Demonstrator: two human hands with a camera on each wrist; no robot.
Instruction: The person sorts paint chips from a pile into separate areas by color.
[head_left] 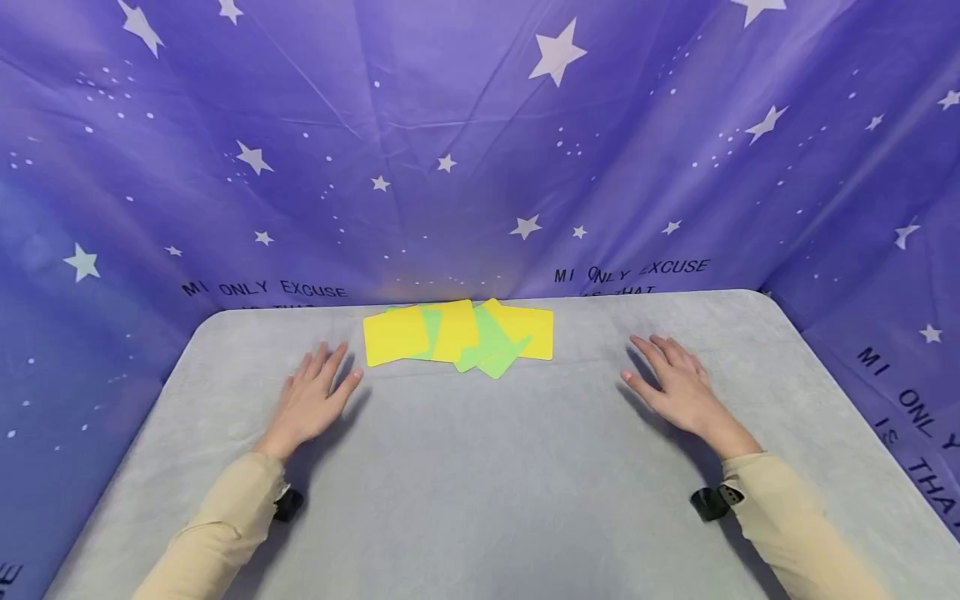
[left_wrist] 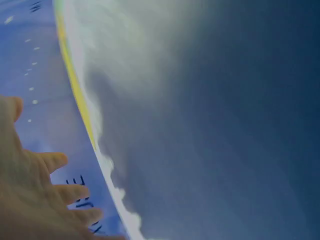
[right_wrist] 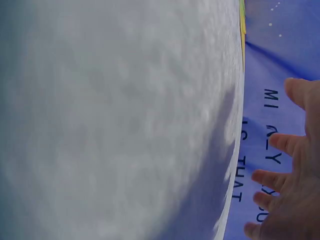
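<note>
Several yellow cards (head_left: 453,332) and green cards (head_left: 495,346) lie overlapping in a loose row at the far edge of the table. To the left of them my left hand (head_left: 309,398) hovers over the surface, fingers spread and holding nothing. My right hand (head_left: 675,387) is farther off on the other side, its fingers also apart and nothing in them. Both hands cast shadows on the tabletop. In the left wrist view the yellow cards (left_wrist: 80,97) appear as a thin strip along the table edge; only a sliver of them shows in the right wrist view.
The table (head_left: 480,467) has a grey cloth-like top with rounded far corners. Behind and beside it hangs a purple curtain (head_left: 450,108) with white stars and black lettering. A small black device (head_left: 708,503) sits at the right wrist, another black device (head_left: 287,504) at the left.
</note>
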